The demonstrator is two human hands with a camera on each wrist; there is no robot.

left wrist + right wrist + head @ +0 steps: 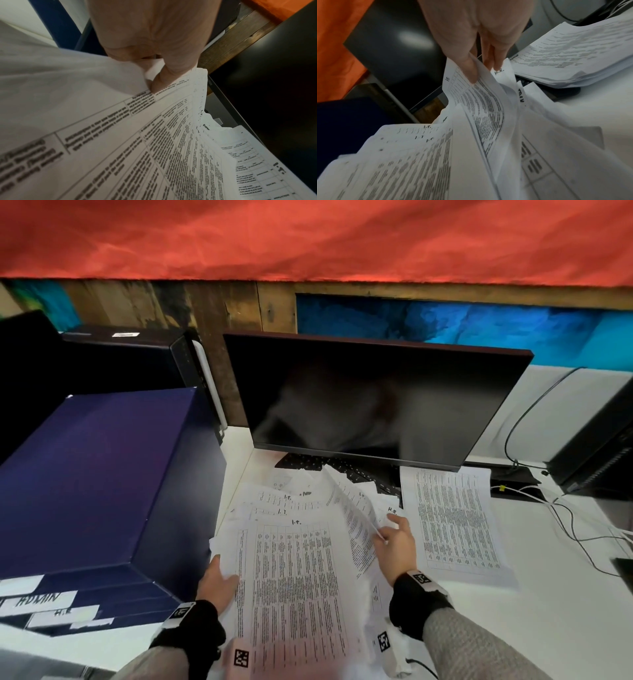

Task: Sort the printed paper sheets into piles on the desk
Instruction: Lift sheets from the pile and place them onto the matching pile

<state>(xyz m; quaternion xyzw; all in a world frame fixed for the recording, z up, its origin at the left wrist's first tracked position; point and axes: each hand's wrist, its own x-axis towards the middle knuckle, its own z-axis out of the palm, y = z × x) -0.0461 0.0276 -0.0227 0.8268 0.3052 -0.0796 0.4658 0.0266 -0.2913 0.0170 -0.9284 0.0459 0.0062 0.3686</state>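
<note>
Head view: high, facing forward and down over the white desk, monitor at mid distance, both forearms entering from the bottom edge

Left wrist view: very close, looking along the left hand onto the loose printed sheets, monitor edge at right

Right wrist view: equally close, along the right hand toward the same sheets, side pile behind

Shared by all three: the sheets and the monitor

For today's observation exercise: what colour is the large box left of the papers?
Dark blue box, clearest in the head view.
</note>
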